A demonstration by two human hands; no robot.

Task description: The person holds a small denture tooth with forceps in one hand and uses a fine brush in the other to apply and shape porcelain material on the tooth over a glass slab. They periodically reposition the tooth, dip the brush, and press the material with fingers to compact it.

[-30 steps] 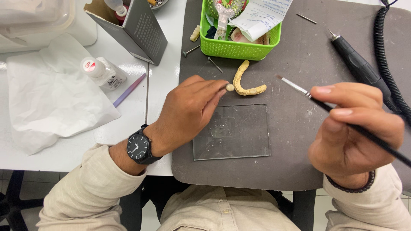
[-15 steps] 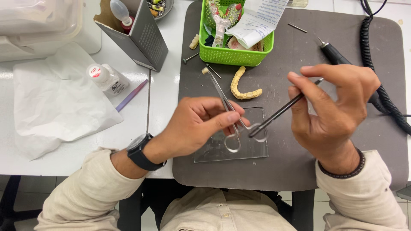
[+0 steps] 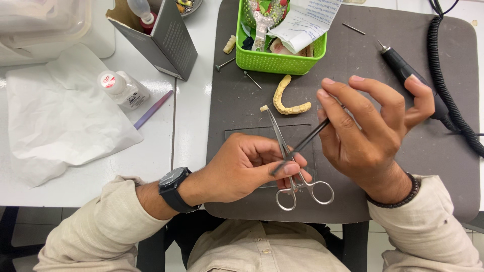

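Your left hand (image 3: 242, 168) pinches steel clamp scissors (image 3: 290, 166); your right hand (image 3: 365, 133), at three o'clock, grips a thin brush (image 3: 307, 141).

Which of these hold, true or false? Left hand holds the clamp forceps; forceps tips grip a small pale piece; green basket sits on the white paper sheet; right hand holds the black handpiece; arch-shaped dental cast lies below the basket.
1. The left hand holds the clamp forceps. True.
2. The forceps tips grip a small pale piece. True.
3. The green basket sits on the white paper sheet. False: it sits on the grey mat.
4. The right hand holds the black handpiece. False: it holds a thin dark brush; the handpiece lies on the mat.
5. The arch-shaped dental cast lies below the basket. True.
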